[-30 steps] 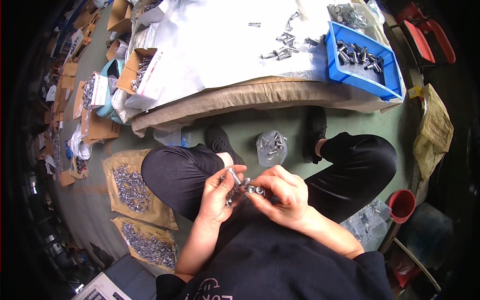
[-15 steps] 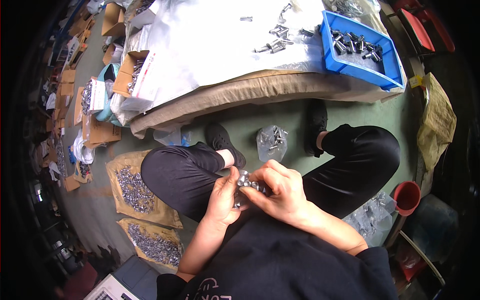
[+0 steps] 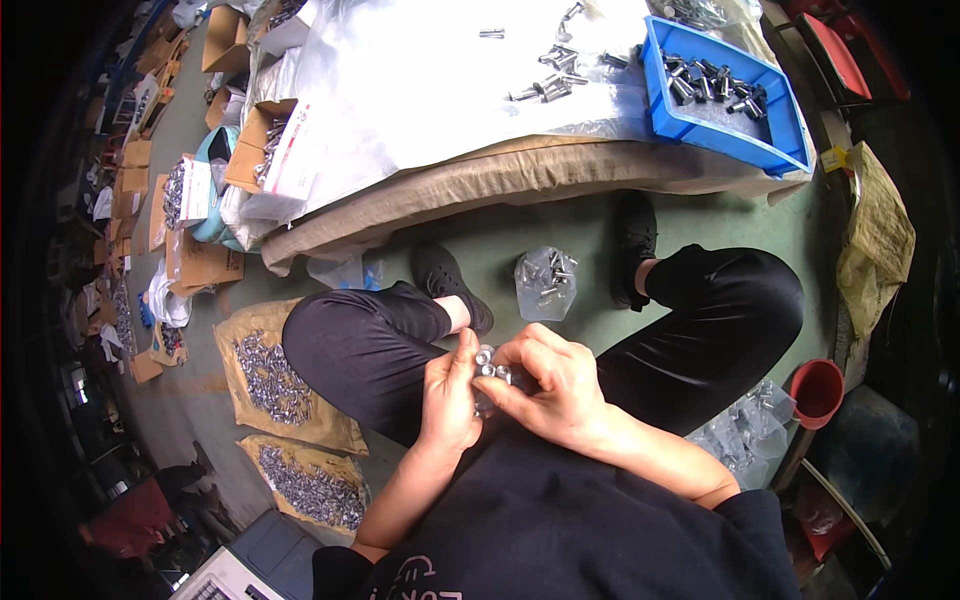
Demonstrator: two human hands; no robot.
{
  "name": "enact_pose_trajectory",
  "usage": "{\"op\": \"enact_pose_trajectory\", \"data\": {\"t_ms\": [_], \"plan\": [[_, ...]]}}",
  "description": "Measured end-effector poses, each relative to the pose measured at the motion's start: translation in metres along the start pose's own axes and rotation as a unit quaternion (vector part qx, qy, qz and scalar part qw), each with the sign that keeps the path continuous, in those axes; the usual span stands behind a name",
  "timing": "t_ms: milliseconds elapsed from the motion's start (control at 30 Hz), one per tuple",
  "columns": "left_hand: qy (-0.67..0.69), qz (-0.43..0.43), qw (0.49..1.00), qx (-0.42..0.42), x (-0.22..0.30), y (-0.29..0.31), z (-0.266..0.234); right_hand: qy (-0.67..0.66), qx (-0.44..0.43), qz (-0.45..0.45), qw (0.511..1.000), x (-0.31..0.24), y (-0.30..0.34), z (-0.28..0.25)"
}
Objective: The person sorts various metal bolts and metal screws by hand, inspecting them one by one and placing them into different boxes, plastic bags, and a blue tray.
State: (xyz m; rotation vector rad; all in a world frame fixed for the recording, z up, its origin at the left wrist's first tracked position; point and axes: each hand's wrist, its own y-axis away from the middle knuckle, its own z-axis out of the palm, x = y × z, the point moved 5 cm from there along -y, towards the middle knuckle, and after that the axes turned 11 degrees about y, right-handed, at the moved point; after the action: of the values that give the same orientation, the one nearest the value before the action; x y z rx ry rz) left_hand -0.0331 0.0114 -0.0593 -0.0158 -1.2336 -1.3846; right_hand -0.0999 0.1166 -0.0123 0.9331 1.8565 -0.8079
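Note:
Both of my hands meet above my lap around a small cluster of shiny metal cylindrical parts [image 3: 488,369], round ends facing up. My left hand [image 3: 449,396] is curled around the cluster with its thumb raised. My right hand [image 3: 550,382] is closed from the other side, thumb and fingers pinching at the parts. How many parts lie inside the palms is hidden. On the floor beyond, between my shoes, stands a clear plastic bag [image 3: 546,284] with similar metal parts in it.
A table with white sheeting [image 3: 420,90] holds loose metal parts [image 3: 552,82] and a blue bin [image 3: 725,140] of dark and shiny parts. To my left lie two sacks [image 3: 335,432] spread with small metal pieces. A red bucket [image 3: 816,393] and bagged parts [image 3: 742,435] are at my right.
The metal parts between my hands sit closer together, and my right fingers have shifted slightly left toward my left hand. At the lower left, a dark shape has appeared beside a dark red patch.

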Motion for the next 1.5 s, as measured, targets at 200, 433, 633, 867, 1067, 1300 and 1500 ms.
{"op": "enact_pose_trajectory", "data": {"t_ms": [200,433,633,867,1067,1300,1500], "plan": [[0.016,-0.003,1.000,0.026,0.001,0.002,0.005,-0.012,0.023,0.012,1.000,0.005,0.004,0.004],[-0.030,0.032,0.999,0.020,0.002,0.002,0.002,-0.013,0.025,0.008,1.000,0.010,0.003,0.009],[-0.161,0.092,0.982,-0.045,0.009,0.001,0.003,-0.030,0.032,0.001,0.999,0.013,0.003,0.009],[0.190,-0.201,0.956,-0.099,-0.006,0.000,0.006,-0.575,-0.038,0.342,0.742,0.064,0.012,0.020],[0.286,-0.226,0.921,-0.139,-0.002,-0.003,0.010,-0.719,-0.071,0.282,0.631,0.062,0.005,0.019],[0.080,-0.120,0.976,-0.165,0.012,0.003,0.014,-0.510,-0.132,0.316,0.789,0.056,0.005,0.009],[-0.331,0.248,0.893,-0.175,0.026,0.009,0.019,-0.225,-0.178,0.187,0.939,0.020,0.001,0.004]]}}
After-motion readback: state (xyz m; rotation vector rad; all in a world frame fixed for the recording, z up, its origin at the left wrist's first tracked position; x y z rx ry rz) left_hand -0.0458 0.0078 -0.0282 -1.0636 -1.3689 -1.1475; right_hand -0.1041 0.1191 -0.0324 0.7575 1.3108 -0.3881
